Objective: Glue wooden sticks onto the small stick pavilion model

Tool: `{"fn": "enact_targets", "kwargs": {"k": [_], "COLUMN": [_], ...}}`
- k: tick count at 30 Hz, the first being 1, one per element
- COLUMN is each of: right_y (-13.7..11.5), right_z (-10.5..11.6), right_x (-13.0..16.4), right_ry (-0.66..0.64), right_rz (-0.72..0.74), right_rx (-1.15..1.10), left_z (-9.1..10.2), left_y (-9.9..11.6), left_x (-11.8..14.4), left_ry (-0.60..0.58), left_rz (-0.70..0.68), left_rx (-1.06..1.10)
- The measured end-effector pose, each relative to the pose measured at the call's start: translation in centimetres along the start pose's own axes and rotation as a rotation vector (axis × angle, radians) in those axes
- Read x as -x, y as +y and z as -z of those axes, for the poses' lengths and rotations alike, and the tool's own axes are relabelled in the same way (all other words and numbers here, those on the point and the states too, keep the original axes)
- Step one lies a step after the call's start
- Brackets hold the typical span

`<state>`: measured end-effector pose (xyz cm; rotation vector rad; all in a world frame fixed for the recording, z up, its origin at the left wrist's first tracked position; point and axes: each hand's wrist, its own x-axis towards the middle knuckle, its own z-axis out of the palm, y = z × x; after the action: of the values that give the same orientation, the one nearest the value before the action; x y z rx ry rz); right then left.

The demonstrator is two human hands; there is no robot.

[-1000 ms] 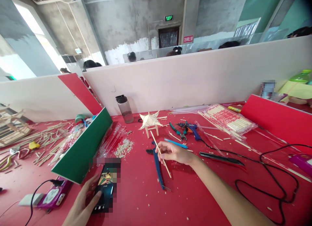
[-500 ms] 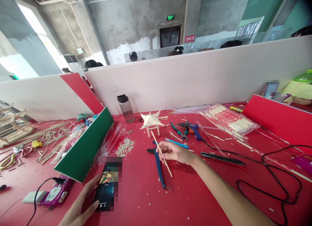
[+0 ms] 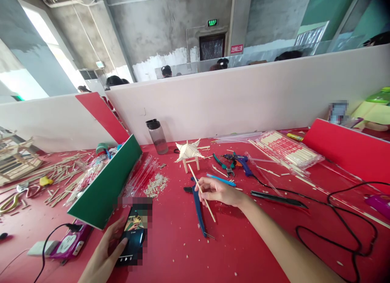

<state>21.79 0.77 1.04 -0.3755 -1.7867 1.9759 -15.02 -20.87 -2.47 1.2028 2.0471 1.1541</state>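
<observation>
My right hand (image 3: 217,191) pinches a thin wooden stick (image 3: 209,208) between thumb and fingers, slanted above a blue-handled saw (image 3: 199,214). A small pavilion model of pale sticks with a pointed roof (image 3: 188,151) stands just beyond the stick's upper end. At the lower left, my left hand (image 3: 111,244) grips the left side of a smartphone (image 3: 132,242), its thumb over the lit screen. Part of the phone is pixelated. Near my right hand lie a light-blue pen-like tool (image 3: 221,180) and a black, long-handled tool (image 3: 278,199).
Green-handled pliers (image 3: 224,164) and a blue glue gun (image 3: 243,163) lie behind my right hand. A green board (image 3: 106,183) stands beside the phone. Further back are a water bottle (image 3: 157,137) and bagged sticks (image 3: 289,151). Black cable (image 3: 338,210) loops across the right side.
My left thumb has moved up and right, from the phone's edge onto its screen. My right hand and the stick stay in place.
</observation>
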Motion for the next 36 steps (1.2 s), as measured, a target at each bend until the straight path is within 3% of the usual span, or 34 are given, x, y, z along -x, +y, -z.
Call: {"fn": "enact_targets", "kwargs": {"k": [6,13,26,36], "right_y": [-0.1,-0.2,0.1,0.2], "right_z": [-0.1,-0.1,0.0,0.1], "right_x": [0.0,0.0,-0.1,-0.1], "right_ry": [0.003,-0.003,0.004,0.002], "right_rz": [-0.004,-0.007,0.002,0.006], "right_rx": [-0.003,0.001,0.024,0.027], "left_z": [0.2,0.7,1.1,1.0], "left_y": [0.1,-1.1,-2.5,-2.8], "left_x": [-0.1,-0.2,0.7,-0.8], "left_ry": [-0.006,-0.051,-0.106,-0.111], "left_rz": [-0.017,-0.019,-0.209,-0.150], "left_rx": [-0.025,-0.054,-0.113,-0.096]}}
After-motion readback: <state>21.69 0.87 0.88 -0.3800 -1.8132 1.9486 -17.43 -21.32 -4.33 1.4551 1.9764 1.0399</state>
